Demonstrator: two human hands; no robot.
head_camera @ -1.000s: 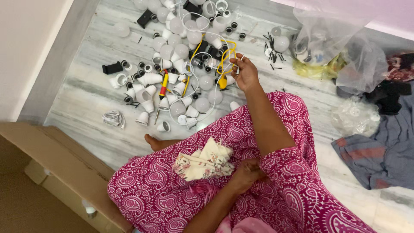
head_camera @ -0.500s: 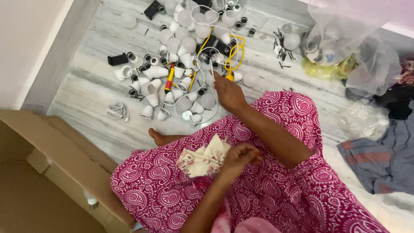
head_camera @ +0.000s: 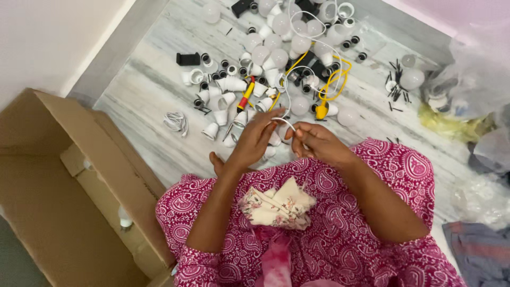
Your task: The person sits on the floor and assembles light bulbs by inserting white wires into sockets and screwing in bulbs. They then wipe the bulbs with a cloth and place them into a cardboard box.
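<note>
Grey-veined marble floor (head_camera: 159, 90), white wall at far left. Open cardboard box (head_camera: 69, 202) near left; clear plastic bags (head_camera: 467, 90) at right. Heap of white bulb parts (head_camera: 265, 58) far centre, with a yellow cable (head_camera: 332, 79) and a red screwdriver (head_camera: 245, 98). Both hands meet just nearer than the heap (over the pink-patterned lap): left hand (head_camera: 255, 141) and right hand (head_camera: 319, 143) each pinch a thin white wire (head_camera: 286, 121) arching between them. Floral cloth (head_camera: 279, 204) on lap.
</note>
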